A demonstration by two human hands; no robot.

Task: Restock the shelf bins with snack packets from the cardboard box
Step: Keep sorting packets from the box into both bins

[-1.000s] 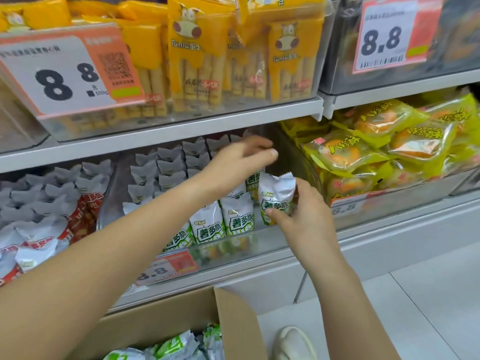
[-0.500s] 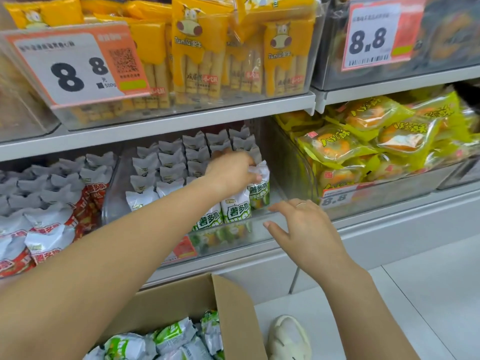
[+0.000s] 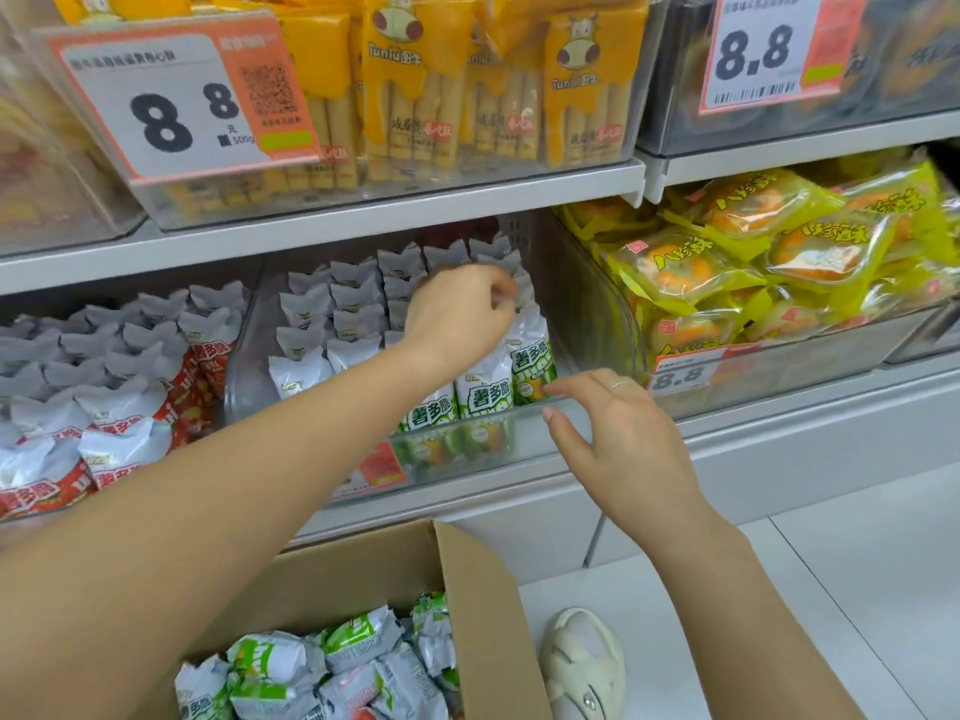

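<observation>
**Green-and-white packets stand upright in the middle bin**

The shelf unit (image 3: pixel 395 220) carries clear plastic bins on two levels. On the upper level a bin holds yellow packs printed with a cartoon cow and "Tunlu" (image 3: pixel 410 90); an orange-and-white price card (image 3: pixel 176 101) on its front reads "8 8", and a second card (image 3: pixel 769 49) to the right reads "8.8".

On the lower level the middle bin (image 3: pixel 597 314) holds the snack packets (image 3: pixel 483 397) in rows. Each stands with its long axis vertical, crimped white top edge upward, printed face toward the aisle. The faces are white above and green below, with dark Chinese characters in a white panel. The bin to the left holds red-and-white packets (image 3: pixel 119 439) of the same shape; the bin to the right holds yellow-green packs (image 3: pixel 753 262) and a small "8.8" tag (image 3: pixel 680 374).

Below, the open cardboard box (image 3: pixel 467 579) sits on the floor with more green-and-white packets (image 3: pixel 322 662) lying jumbled inside, pointing every way. A pale shoe (image 3: pixel 582 662) is beside it.

The left hand (image 3: pixel 457 319) reaches into the middle bin, fingers curled at the tops of the rightmost front packets; whether it pinches one cannot be told. The right hand (image 3: pixel 613 433), wearing a thin ring, hovers at the bin's front lip with fingers loosely spread, holding nothing.
</observation>
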